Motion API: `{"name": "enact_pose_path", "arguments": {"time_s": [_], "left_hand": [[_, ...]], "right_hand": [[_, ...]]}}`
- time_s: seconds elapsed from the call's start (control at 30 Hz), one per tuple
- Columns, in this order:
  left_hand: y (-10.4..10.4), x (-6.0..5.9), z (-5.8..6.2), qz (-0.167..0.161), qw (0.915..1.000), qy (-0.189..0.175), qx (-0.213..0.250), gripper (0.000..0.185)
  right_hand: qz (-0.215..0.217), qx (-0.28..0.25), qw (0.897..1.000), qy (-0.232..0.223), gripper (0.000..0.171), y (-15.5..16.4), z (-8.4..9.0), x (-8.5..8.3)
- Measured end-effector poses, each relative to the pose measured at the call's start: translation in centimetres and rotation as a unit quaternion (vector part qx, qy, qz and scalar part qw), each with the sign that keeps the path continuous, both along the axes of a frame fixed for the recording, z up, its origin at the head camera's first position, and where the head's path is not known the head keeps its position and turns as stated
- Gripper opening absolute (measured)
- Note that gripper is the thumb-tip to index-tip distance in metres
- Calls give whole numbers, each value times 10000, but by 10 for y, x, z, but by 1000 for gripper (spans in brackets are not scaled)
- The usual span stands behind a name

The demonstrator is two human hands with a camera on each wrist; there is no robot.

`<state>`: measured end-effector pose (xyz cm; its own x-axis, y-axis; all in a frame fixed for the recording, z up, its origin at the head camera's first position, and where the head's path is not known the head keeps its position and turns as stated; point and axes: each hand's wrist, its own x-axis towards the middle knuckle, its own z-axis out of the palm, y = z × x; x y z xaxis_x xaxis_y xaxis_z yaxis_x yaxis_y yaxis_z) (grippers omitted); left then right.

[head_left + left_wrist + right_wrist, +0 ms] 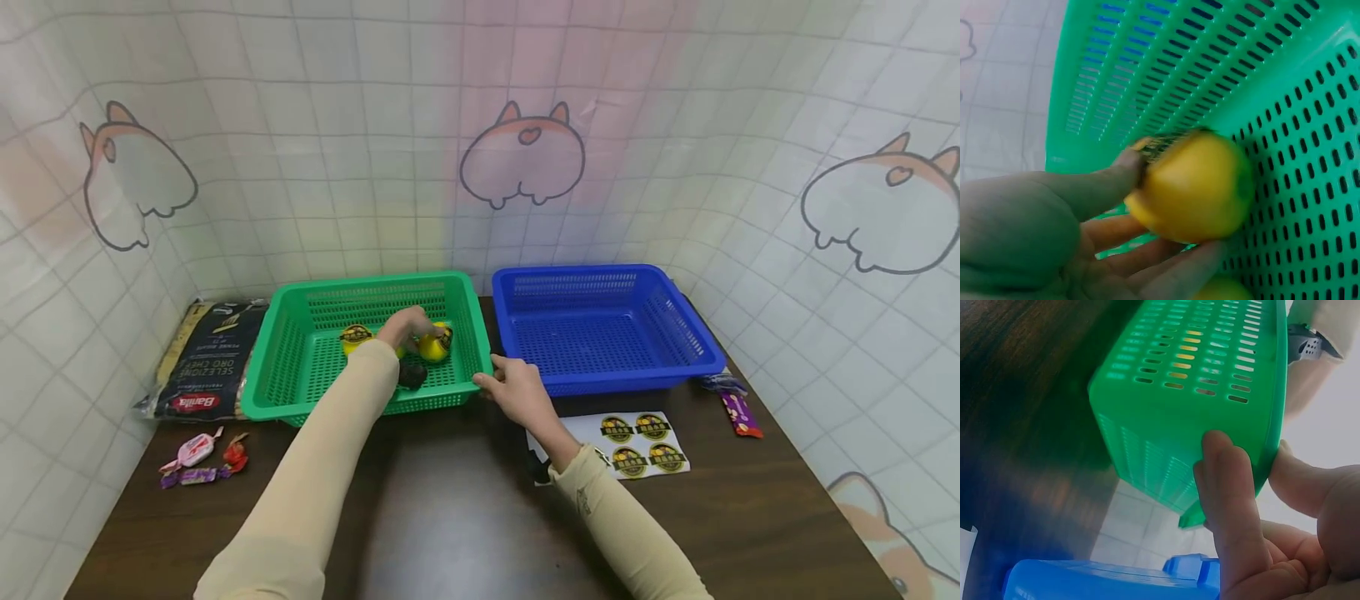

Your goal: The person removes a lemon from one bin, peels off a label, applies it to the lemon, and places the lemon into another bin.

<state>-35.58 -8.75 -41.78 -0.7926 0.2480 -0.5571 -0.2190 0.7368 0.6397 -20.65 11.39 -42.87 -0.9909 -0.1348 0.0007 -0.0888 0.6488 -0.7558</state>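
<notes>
I have the left hand (pixel 403 325) reached forward over the near wall of the green basket (pixel 292 367), forearm stretched out and sloping down, thumb and fingers wrapped round a yellow ball (pixel 1192 187) that sits low inside the basket near its far right corner. My right hand (pixel 517 392) rests low by the surface (pixel 465 508), wrist bent inward, pinching the basket's near right rim with the thumb inside and fingers outside. The blue basket (pixel 675 333) stands just beside that hand.
</notes>
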Motion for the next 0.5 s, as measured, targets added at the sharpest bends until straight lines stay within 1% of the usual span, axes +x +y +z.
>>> {"name": "enact_pose_path", "arguments": {"time_s": [0.1, 0.17, 0.33, 0.5], "left_hand": [[-1, 1, -1, -98, 9999, -66, -102, 42], [-1, 1, -1, -100, 9998, -91, -118, 40], [-2, 1, -1, -173, 9995, -56, -243, 38], [0, -2, 0, -438, 9977, 86, -501, 40]], "right_hand": [[-31, 28, 10000, 55, 62, 1, -1, 1], [-14, 15, 10000, 71, 62, 1, -1, 1], [27, -28, 10000, 48, 59, 1, -1, 1], [29, -105, 9999, 57, 52, 0, 0, 1]]}}
